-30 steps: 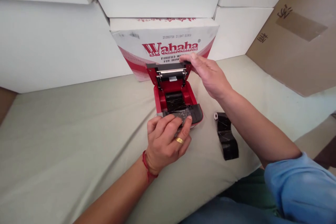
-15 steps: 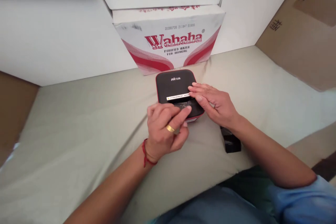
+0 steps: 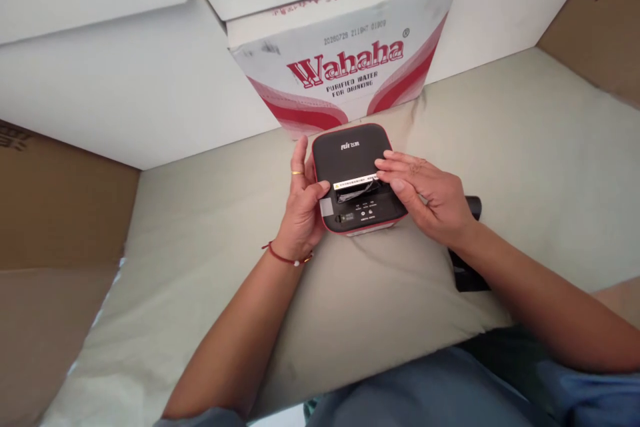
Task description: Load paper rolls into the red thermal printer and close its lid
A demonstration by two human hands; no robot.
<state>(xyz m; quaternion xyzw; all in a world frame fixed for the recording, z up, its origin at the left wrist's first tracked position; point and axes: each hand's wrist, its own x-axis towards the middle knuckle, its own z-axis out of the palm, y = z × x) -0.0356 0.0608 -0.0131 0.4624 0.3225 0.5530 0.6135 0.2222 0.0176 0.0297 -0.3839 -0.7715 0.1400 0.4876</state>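
Note:
A small black receipt printer (image 3: 351,159) with red trim sits on the cloth, its slot and button panel facing me. Wrinkled clear film (image 3: 356,193) shows at the slot, under a white warning strip (image 3: 350,182). My left hand (image 3: 303,203) grips the printer's left side, thumb on the top edge, index finger pointing up along the side. A grey patch (image 3: 327,207) lies just below that thumb. My right hand (image 3: 425,193) is closed over the right edge, fingertips together on the top by the strip's right end. What sits under those fingertips is hidden.
A Wahaha water carton (image 3: 350,67) stands right behind the printer, against white boxes (image 3: 125,93). Brown cardboard panels rise at the left (image 3: 65,193) and right (image 3: 595,27). A black object (image 3: 467,270) lies partly beneath my right forearm on the beige cloth (image 3: 210,240).
My left hand has moved from over the front panel to the printer's left side, uncovering the buttons. My right hand stays at the right edge. The view has tilted and shifted.

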